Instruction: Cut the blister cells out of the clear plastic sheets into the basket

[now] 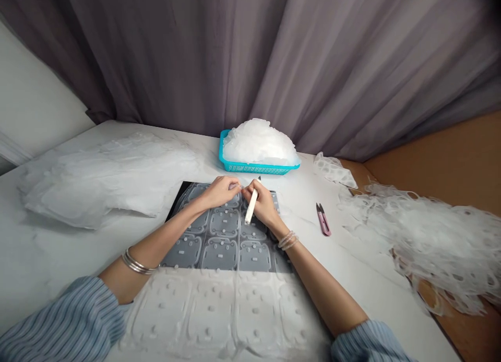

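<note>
- Clear molded plastic sheet [223,236]: center of frame, over black mat [177,205], near part runs past mat edge onto table toward you; rows of rounded shapes w/ raised studs
- R hand [263,205]: closed round white-handled craft knife [251,206], blade pointing away from you, on far part of sheet
- L hand [219,191]: narrow, fingers curled, tips just beside knife blade, over sheet; can't tell if pinching anything
- Upper center: teal plastic basket [254,168] piled w/ clear plastic pieces [258,142]
- Upper left: stack of clear sheets [105,179] on white marble-look table [58,257]
- Right of hands: pink thread snips [323,220] on table, tips toward top of frame
- Far right: big heap of white perforated scrap [438,247], hanging past table edge; smaller scrap piece [332,170] near basket
- Metal bangles on L wrist [136,261], beaded bangles on R wrist [287,240]
- Top of frame: gray curtain [176,54]
</note>
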Available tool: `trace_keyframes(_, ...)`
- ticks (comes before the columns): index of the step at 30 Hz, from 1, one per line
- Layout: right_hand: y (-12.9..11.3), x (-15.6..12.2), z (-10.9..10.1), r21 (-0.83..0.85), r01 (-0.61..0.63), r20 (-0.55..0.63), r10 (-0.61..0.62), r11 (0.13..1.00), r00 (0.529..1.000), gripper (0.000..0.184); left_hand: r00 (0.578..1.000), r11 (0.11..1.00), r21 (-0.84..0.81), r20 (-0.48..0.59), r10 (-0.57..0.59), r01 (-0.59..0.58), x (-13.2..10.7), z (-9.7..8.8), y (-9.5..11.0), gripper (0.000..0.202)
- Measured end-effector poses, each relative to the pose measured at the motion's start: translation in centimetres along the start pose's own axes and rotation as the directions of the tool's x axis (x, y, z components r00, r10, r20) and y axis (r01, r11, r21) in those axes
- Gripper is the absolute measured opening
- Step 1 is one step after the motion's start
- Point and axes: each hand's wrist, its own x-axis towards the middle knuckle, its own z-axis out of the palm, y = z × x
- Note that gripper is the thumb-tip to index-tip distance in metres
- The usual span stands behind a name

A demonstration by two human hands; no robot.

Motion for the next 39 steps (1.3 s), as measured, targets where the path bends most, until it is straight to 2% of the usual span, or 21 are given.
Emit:
trace_keyframes(5,-0.2,-0.1,0.3,-0.095,-0.005,-0.017,0.004,0.995,1.000,0.023,0.997,0.999,0.034,-0.073,0.028,-0.026,-0.1,0.7,0.4,0.029)
trace_keyframes(10,-0.1,0.1,0.7,-0.134,-0.036,-0.050,0.029,0.990,0.998,0.022,0.994,0.994,-0.038,-0.038,0.098,-0.100,-0.1,0.7,0.5,0.026)
trace_keyframes(15,0.5,0.5,0.4,-0.125,-0.090,-0.132,0.073,0.988,0.989,0.021,0.980,0.969,-0.156,0.035,0.198,-0.191,-0.9,-0.7,1.3,0.026)
trace_keyframes(19,0.7,0.9,-0.1,-0.102,-0.118,-0.190,0.097,0.988,0.977,0.019,0.987,0.968,-0.193,-0.009,0.160,-0.158,-1.2,-2.1,1.1,0.034)
trace_keyframes(21,0.4,1.0,-0.6,-0.096,-0.109,-0.168,0.092,0.989,0.981,0.019,0.993,0.976,-0.184,-0.035,0.112,-0.117,-1.0,-2.3,0.8,0.032)
trace_keyframes(23,-0.3,1.0,-1.3,-0.092,-0.085,-0.097,0.076,0.992,0.992,0.019,0.996,0.981,-0.173,-0.005,0.085,-0.084,-0.7,-2.1,0.5,0.033)
trace_keyframes(26,-1.4,0.7,-2.4,-0.091,-0.042,0.058,0.047,0.995,0.997,0.023,0.990,0.986,-0.160,0.121,0.073,-0.053,-0.3,-1.6,0.3,0.030)
trace_keyframes(30,-2.2,0.3,-3.2,-0.080,0.003,0.224,0.015,0.997,0.974,0.027,0.967,0.993,-0.117,0.251,0.049,-0.020,-0.4,-1.4,0.2,0.029)
trace_keyframes(34,-1.7,0.2,-2.9,-0.091,0.023,0.238,-0.001,0.996,0.971,0.021,0.960,0.997,-0.078,0.279,0.026,-0.004,-0.3,-1.1,0.3,0.030)
trace_keyframes(39,-0.4,0.1,-1.8,-0.154,0.007,0.155,0.018,0.988,0.988,0.017,0.974,0.996,-0.088,0.224,0.011,0.009,-0.3,0.2,1.0,0.033)
